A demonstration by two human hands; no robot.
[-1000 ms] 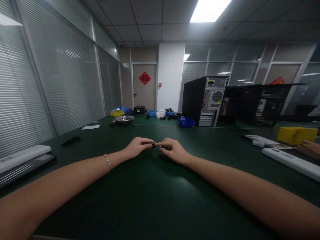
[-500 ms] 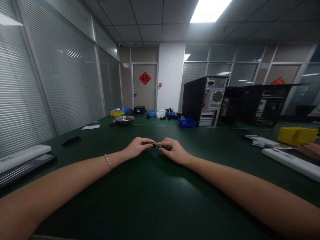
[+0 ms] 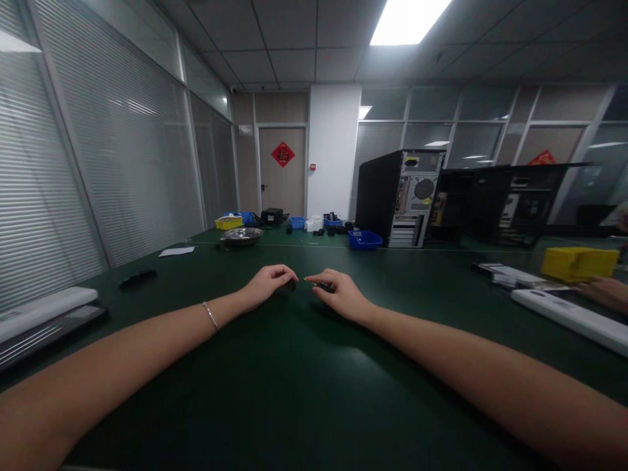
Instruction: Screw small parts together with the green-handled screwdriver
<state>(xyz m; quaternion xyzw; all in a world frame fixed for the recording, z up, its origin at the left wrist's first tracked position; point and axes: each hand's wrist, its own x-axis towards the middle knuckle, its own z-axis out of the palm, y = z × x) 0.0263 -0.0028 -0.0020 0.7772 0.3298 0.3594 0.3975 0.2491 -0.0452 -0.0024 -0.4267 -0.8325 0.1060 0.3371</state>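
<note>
**Two hands pinching small black parts on the green tabletop**

The left hand (image 3: 267,282) is pinching a small black piece (image 3: 291,285) while resting on the tabletop (image 3: 304,392). Just right of it, slightly apart, the right hand (image 3: 338,296) is gripping a thin dark part (image 3: 324,286). Beyond the hands, a computer tower (image 3: 400,197) is standing.

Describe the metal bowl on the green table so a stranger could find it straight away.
Start at the brown door with the red diamond sign on the far wall, then drop down to the far end of the green table. The metal bowl sits there, just right of a yellow bin. It is the only shiny, round, silver thing among boxy plastic bins.
</note>
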